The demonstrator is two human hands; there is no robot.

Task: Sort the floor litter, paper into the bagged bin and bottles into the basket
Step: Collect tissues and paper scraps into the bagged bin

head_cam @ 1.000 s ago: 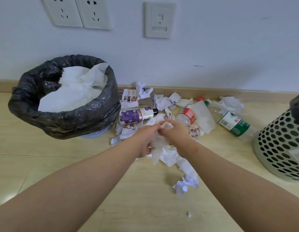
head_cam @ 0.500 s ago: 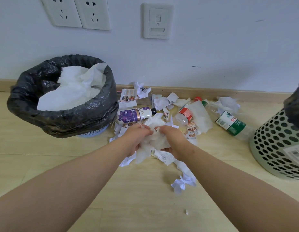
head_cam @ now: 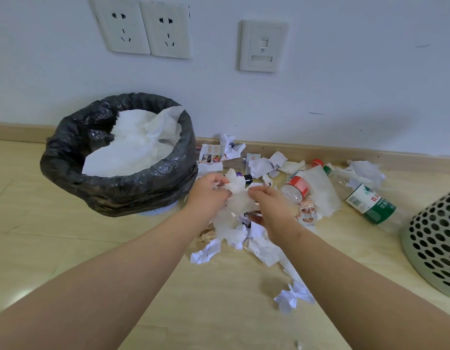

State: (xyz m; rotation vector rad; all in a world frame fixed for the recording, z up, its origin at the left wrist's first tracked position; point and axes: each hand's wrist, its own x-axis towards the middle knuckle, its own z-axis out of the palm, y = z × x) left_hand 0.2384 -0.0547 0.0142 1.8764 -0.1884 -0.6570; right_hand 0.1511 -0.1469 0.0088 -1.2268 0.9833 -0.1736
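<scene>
1. Head view: left grip point(head_cam: 210, 195) and right grip point(head_cam: 271, 205) both clasped one paper wad point(head_cam: 237, 195), low over the floor litter point(head_cam: 263, 251), beside the bagged bin point(head_cam: 105, 190).
2. Risk: dangling scraps could drop on the carry; the bin looked full, so the wad might roll off.

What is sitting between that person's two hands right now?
A crumpled wad of white tissue paper, which both the left hand and the right hand grip; the head view shows it.

Green-label bottle point(head_cam: 367, 205): white characters "农夫", smaller "饮用" beside. Red-label bottle point(head_cam: 298, 185): print illegible.
</scene>
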